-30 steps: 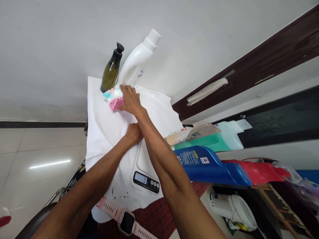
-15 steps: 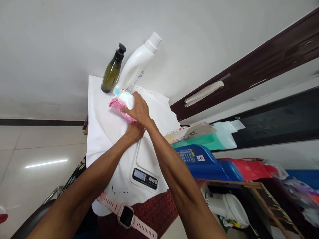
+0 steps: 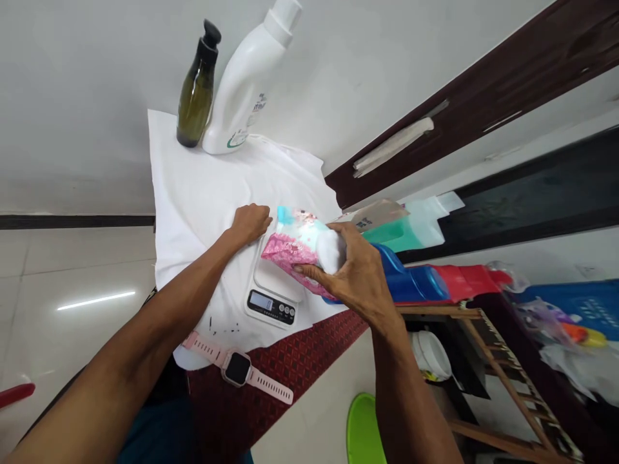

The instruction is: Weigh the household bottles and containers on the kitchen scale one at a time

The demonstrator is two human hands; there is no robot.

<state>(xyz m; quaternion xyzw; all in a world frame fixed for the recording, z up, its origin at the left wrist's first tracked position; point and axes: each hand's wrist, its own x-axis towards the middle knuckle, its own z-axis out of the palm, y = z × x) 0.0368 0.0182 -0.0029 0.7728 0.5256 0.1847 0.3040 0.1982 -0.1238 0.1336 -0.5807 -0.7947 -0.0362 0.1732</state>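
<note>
My right hand [image 3: 360, 274] is closed around a soft plastic packet [image 3: 294, 248], pink, white and pale blue, with thumb on the near side. It holds the packet tilted above the right part of a white digital kitchen scale [image 3: 271, 306], whose display is lit. At the scale's far left end is my left hand [image 3: 251, 222], its fingers curled; what they hold, if anything, is hidden. Under the scale lies a white cloth [image 3: 193, 187]. A pink-strapped smartwatch [image 3: 236, 368] rests at the cloth's near edge.
Against the wall stand a dark green pump bottle [image 3: 196, 96] and a white detergent bottle [image 3: 246, 77]. A blue bottle [image 3: 416, 283], a green-and-clear bottle [image 3: 411, 225] and a red item [image 3: 467, 282] line the right side. A green basin [image 3: 365, 432] is on the floor.
My right hand has carried the packet from the cloth near the bottles back and to the right, over the scale. My left hand has come apart from the packet. The view has shifted.
</note>
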